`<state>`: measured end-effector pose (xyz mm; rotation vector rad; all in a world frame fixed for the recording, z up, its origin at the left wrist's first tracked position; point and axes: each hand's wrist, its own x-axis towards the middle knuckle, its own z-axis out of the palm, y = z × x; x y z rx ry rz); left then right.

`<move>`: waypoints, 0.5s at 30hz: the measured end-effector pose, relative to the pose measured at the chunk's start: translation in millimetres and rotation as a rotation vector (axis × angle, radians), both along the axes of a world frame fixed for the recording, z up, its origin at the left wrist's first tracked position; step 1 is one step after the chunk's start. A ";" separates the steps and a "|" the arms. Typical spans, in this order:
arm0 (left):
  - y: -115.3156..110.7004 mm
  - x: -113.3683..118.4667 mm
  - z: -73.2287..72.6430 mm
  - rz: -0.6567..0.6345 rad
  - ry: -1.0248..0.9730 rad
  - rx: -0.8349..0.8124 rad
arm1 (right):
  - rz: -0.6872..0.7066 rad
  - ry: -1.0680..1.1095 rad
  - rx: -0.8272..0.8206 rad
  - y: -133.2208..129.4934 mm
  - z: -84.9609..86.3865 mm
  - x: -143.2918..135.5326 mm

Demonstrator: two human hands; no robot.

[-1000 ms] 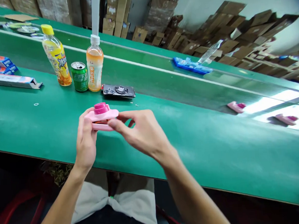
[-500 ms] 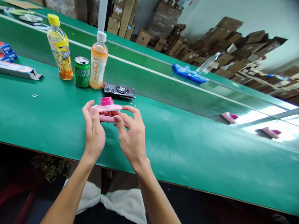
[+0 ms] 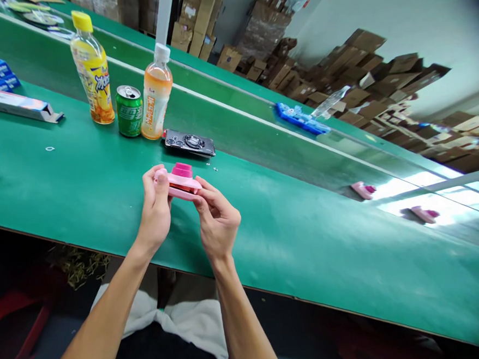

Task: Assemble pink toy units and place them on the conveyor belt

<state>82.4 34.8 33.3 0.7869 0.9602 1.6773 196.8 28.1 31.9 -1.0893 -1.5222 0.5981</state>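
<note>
Between my two hands, above the green table (image 3: 293, 241), is a pink toy camera (image 3: 183, 175) with a darker pink round lens part facing up. Its two shell halves stand partly apart, and something orange-red and dark shows in the gap. My left hand (image 3: 156, 212) grips the left end, thumb on the near side. At the right end, my right hand (image 3: 217, 216) pinches the shell between thumb and fingers. Just beyond the toy lies a black phone (image 3: 189, 143), its camera side up.
Behind the phone stand an orange drink bottle (image 3: 156, 92), a green can (image 3: 130, 111) and a yellow-capped bottle (image 3: 92, 69). Long boxes (image 3: 15, 103) lie at left. On the belt are two more pink toys (image 3: 363, 190) and a blue tray (image 3: 301, 119). Cartons (image 3: 364, 83) are piled behind.
Both hands have shifted slightly right with the toy camera, which is now tilted more, its lens facing up toward me. The gap between the shell halves looks narrower.
</note>
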 end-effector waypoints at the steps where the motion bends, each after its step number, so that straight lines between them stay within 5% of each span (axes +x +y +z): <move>1: -1.1 0.1 0.6 -0.033 -0.028 0.001 | -0.013 0.051 -0.015 -1.3 -1.4 -0.3; 9: -9.1 -8.5 -3.1 -0.223 -0.002 0.004 | 0.079 0.181 -0.179 -1.7 16.0 5.7; 15: -48.6 -12.7 -16.6 -0.277 0.341 -0.118 | 0.275 0.037 -0.462 -31.2 28.2 37.5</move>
